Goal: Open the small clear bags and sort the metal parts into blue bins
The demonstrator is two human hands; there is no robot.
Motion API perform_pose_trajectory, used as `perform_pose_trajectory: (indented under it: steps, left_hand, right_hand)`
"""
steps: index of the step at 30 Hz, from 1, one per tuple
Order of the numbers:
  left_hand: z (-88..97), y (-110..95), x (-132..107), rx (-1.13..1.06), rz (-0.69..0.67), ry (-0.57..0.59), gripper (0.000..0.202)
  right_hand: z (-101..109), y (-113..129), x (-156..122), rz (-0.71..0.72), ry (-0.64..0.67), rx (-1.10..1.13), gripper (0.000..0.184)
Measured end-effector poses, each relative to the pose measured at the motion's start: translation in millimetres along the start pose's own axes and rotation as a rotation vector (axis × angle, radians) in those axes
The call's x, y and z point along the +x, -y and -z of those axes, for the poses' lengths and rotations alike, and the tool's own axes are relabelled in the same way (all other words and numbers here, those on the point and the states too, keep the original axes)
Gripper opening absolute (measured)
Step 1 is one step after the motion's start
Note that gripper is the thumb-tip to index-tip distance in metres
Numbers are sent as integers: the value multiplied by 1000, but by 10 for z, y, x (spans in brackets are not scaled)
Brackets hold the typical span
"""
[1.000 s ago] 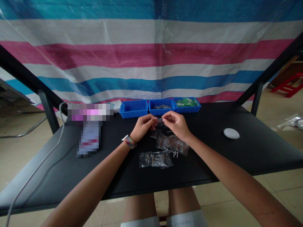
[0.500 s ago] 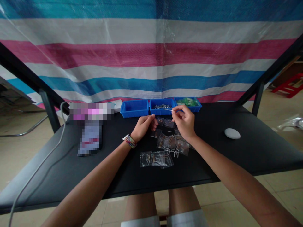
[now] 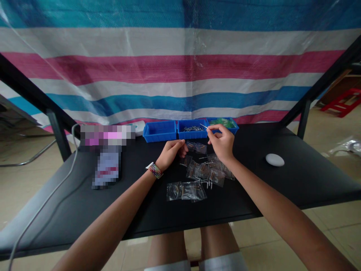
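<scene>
- I see the right hand [image 3: 222,142] pinching a thin metal pin [image 3: 203,126] between thumb and finger, by the right end of the middle blue bin [image 3: 192,134].
- The left hand [image 3: 170,152] is curled, in front of that bin's left end. I can't tell if it holds anything.
- More shiny pins [image 3: 193,129] lie inside the bin.
- Little clear bags [image 3: 201,171] lie in front of it.
- Right of it, another blue bin [image 3: 231,131] has green stuff [image 3: 224,122] in it.
</scene>
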State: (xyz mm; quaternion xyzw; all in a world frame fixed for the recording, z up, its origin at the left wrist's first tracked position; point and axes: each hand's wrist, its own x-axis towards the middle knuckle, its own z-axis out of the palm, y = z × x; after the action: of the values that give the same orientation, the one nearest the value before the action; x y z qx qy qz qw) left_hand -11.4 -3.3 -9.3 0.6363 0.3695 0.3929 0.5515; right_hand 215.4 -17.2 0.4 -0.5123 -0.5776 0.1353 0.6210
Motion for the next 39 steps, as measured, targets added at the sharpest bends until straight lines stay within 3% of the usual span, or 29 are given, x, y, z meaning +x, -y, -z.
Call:
perform_pose_trajectory:
  steps: [3, 8, 12, 14, 19, 22, 26, 32, 39]
  left_hand:
    - [2, -15, -6, 4, -1, 4, 56]
    - [7, -17, -8, -5, 4, -3, 56]
    - [-3, -8, -5, -26, 11, -12, 57]
    - [-9, -9, -3, -27, 14, -11, 57]
    - [-9, -21, -6, -16, 7, -5, 57]
    - [-6, -19, -8, -12, 9, -9, 58]
    - [-4, -5, -6, -23, 16, -6, 58]
    - [0, 11, -2, -17, 20, -3, 58]
    - [0, -6, -6, -12, 16, 10, 57]
  right_hand:
    - [-23, -79, 97, 13, -32, -41, 18]
    - [-90, -163, 176, -19, 97, -145, 14]
    - [-23, -93, 134, 82, 126, -196, 11]
    - [41, -39, 113, 103, 261, -153, 10]
    - [155, 102, 73, 143, 841, -153, 7]
    - [173, 186, 31, 161, 1020, -298, 14]
    - [168, 238, -14, 176, 1035, -429, 16]
    - [172, 270, -23, 152, 1027, -440, 16]
    - [197, 271, -27, 193, 1051, -445, 29]
